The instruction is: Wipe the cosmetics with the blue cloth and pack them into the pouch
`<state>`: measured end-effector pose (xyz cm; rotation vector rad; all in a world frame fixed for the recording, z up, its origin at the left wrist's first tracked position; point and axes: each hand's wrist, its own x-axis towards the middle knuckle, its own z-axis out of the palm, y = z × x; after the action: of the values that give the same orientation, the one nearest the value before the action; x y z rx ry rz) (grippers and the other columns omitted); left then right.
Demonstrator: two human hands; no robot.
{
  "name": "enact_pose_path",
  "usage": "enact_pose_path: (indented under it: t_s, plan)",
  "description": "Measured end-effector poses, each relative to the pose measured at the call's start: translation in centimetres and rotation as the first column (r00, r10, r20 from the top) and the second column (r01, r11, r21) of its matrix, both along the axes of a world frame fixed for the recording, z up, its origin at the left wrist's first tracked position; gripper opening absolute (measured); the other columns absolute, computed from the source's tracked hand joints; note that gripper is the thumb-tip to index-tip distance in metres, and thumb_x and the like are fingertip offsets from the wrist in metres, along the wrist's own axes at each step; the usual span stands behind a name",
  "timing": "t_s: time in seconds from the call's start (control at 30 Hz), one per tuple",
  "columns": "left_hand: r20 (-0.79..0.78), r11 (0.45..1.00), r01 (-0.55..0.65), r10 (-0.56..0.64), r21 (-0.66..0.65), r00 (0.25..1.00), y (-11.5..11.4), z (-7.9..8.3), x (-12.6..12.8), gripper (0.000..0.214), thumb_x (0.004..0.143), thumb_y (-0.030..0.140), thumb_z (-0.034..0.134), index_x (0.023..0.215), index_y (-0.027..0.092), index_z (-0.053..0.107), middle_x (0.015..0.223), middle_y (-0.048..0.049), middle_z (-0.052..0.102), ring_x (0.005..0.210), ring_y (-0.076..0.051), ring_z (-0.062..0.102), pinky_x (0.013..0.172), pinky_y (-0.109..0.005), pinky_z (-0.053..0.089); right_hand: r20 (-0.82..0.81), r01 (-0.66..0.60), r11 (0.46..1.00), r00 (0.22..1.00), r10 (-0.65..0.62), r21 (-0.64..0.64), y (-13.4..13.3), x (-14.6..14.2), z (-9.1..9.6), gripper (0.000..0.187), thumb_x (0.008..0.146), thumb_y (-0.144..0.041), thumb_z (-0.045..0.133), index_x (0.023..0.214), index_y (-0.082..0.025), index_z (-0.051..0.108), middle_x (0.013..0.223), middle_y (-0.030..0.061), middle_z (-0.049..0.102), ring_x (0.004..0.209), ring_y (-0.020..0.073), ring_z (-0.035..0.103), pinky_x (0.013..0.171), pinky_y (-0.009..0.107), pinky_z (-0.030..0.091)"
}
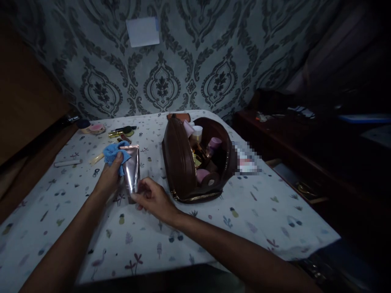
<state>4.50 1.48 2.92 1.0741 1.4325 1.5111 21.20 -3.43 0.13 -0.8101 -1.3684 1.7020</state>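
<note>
A person's left hand (109,175) pressed a blue cloth (113,152) to the upper end of a shiny metallic tube (132,169) above the bench (214,232); the right hand (157,200) gripped its lower end. An open brown bag (177,162) stood at the tube's 3 o'clock, a slim white stick (67,163) at 9.

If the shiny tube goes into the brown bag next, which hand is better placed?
Probably the right hand: it grips the lower end of the shiny tube and is nearer the open brown bag. The left hand is farther away and holds the blue cloth at the tube's upper end.
</note>
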Motion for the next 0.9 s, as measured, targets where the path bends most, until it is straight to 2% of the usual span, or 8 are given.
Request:
enact_pose_path:
  t_s: [0.1, 0.37, 0.53, 0.63, 0.7, 0.77, 0.83, 0.9]
  plan:
    - [-0.196, 1.000, -0.011, 0.009, -0.009, 0.980, -0.4, 0.2, 0.3, 0.069, 0.075, 0.078, 0.065, 0.111, 0.019, 0.069, 0.112, -0.0075, 0.074, 0.112, -0.030, 0.066, 0.107, -0.040, 0.048, -0.029, -0.007, 1.000, 1.000, 0.006, -0.016, 0.2, 0.1, 0.2, 0.039, 0.077, -0.051, 0.076, 0.094, -0.022, 0.055, 0.084, -0.0040, 0.061, 0.053, 0.0068, 0.053, 0.047, 0.020, 0.043]
    - [-0.407, 0.944, 0.256, -0.154, 0.210, 0.900, -0.9, 0.7, 2.1, 0.051, 0.087, 0.068, 0.057, 0.097, 0.019, 0.068, 0.103, -0.0078, 0.072, 0.103, -0.025, 0.067, 0.103, -0.038, 0.049, -0.150, 0.039, 0.994, 0.987, -0.054, -0.101, 1.2, -0.1, -0.3, 0.049, 0.073, -0.060, 0.076, 0.095, -0.019, 0.059, 0.071, -0.0050, 0.060, 0.054, 0.0085, 0.056, 0.049, 0.020, 0.040]
    - [-0.253, 0.975, 0.198, -0.166, 0.105, 0.953, -0.5, 0.1, 1.3, 0.046, 0.084, 0.059, 0.066, 0.106, 0.019, 0.070, 0.106, -0.0060, 0.075, 0.099, -0.025, 0.069, 0.092, -0.034, 0.055, -0.172, 0.041, 0.994, 0.984, -0.057, -0.097, 1.2, 0.1, -0.2, 0.050, 0.073, -0.061, 0.076, 0.093, -0.018, 0.060, 0.070, -0.0046, 0.060, 0.054, 0.0091, 0.056, 0.052, 0.022, 0.044]
    - [-0.125, 0.975, 0.221, -0.220, -0.003, 0.968, 0.0, -0.1, -0.4, 0.041, 0.074, 0.050, 0.077, 0.100, 0.018, 0.073, 0.090, -0.0043, 0.075, 0.080, -0.023, 0.070, 0.074, -0.032, 0.057, -0.176, 0.074, 0.995, 0.981, -0.084, -0.063, 1.3, 0.2, 0.0, 0.048, 0.075, -0.059, 0.075, 0.095, -0.018, 0.060, 0.069, -0.0044, 0.061, 0.056, 0.0101, 0.058, 0.054, 0.023, 0.047]
    - [-0.084, 0.941, 0.328, -0.335, -0.083, 0.939, 0.3, 0.1, -1.8, 0.034, 0.066, 0.042, 0.081, 0.087, 0.017, 0.073, 0.077, -0.0034, 0.073, 0.067, -0.021, 0.067, 0.062, -0.030, 0.055, -0.179, 0.130, 0.991, 0.975, -0.131, -0.018, 1.3, 0.2, 0.2, 0.044, 0.077, -0.056, 0.074, 0.094, -0.018, 0.060, 0.069, -0.0038, 0.062, 0.057, 0.0114, 0.060, 0.055, 0.024, 0.049]
    - [-0.074, 0.886, 0.445, -0.456, -0.132, 0.887, 0.4, 0.6, -3.3, 0.032, 0.058, 0.031, 0.084, 0.085, 0.017, 0.075, 0.079, -0.0051, 0.074, 0.072, -0.023, 0.069, 0.062, -0.030, 0.057, -0.173, 0.193, 0.981, 0.967, -0.185, 0.032, 1.1, 0.2, 0.5, 0.038, 0.079, -0.053, 0.073, 0.091, -0.019, 0.060, 0.071, -0.0021, 0.064, 0.061, 0.0133, 0.062, 0.059, 0.026, 0.052]
    - [-0.049, 0.854, 0.504, -0.513, -0.130, 0.857, 0.2, 1.2, -4.5, 0.046, 0.052, 0.023, 0.085, 0.097, 0.020, 0.077, 0.095, -0.0081, 0.077, 0.087, -0.027, 0.072, 0.071, -0.031, 0.060, -0.151, 0.249, 0.965, 0.960, -0.235, 0.080, 0.9, 0.3, 0.8, 0.033, 0.080, -0.049, 0.073, 0.086, -0.019, 0.062, 0.075, 0.0005, 0.067, 0.067, 0.0156, 0.066, 0.065, 0.029, 0.055]
    - [0.024, 0.826, 0.546, -0.548, -0.143, 0.836, -0.2, 1.6, -5.2, 0.064, 0.050, 0.022, 0.086, 0.113, 0.023, 0.075, 0.106, -0.0103, 0.077, 0.086, -0.029, 0.073, 0.069, -0.033, 0.061, -0.117, 0.292, 0.948, 0.953, -0.278, 0.126, 0.7, 0.3, 1.0, 0.030, 0.082, -0.047, 0.071, 0.083, -0.019, 0.065, 0.077, 0.0030, 0.069, 0.072, 0.0179, 0.068, 0.071, 0.032, 0.058]
